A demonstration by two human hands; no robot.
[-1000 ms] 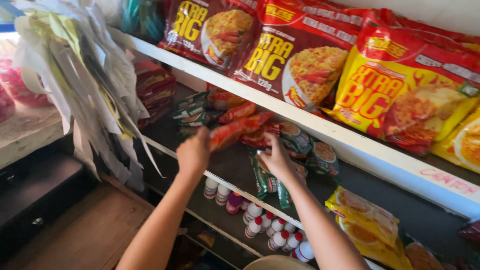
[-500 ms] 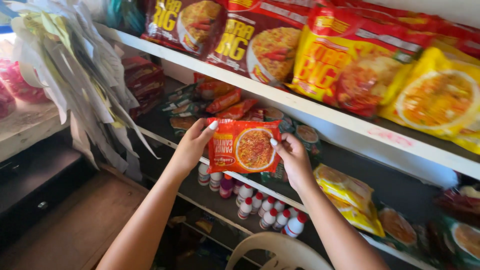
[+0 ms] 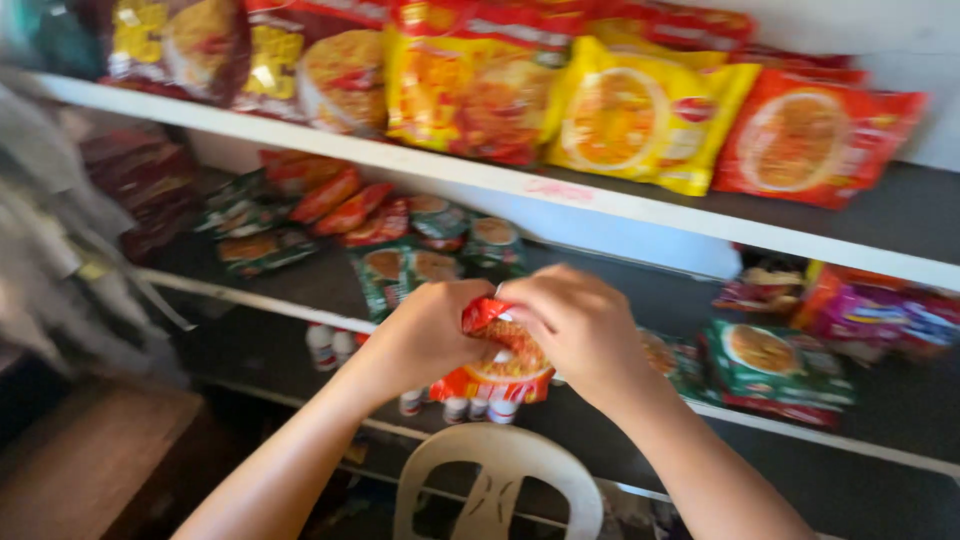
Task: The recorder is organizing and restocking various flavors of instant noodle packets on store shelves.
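Red noodle packet (image 3: 497, 365) pinched between left hand (image 3: 432, 335), right hand (image 3: 575, 325)

Red noodle packet (image 3: 497, 365), round picture of orange noodles on front, crumpled at top, hanging upright in midair before middle shelf's front edge.

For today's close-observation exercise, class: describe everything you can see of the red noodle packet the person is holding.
The red noodle packet is a small, glossy plastic pouch, red-orange, with a round picture of noodles on its front. It hangs roughly upright in front of the middle shelf, above a white plastic chair back. The left hand and right hand both pinch its crumpled top edge, covering much of it. Motion blur hides finer detail.
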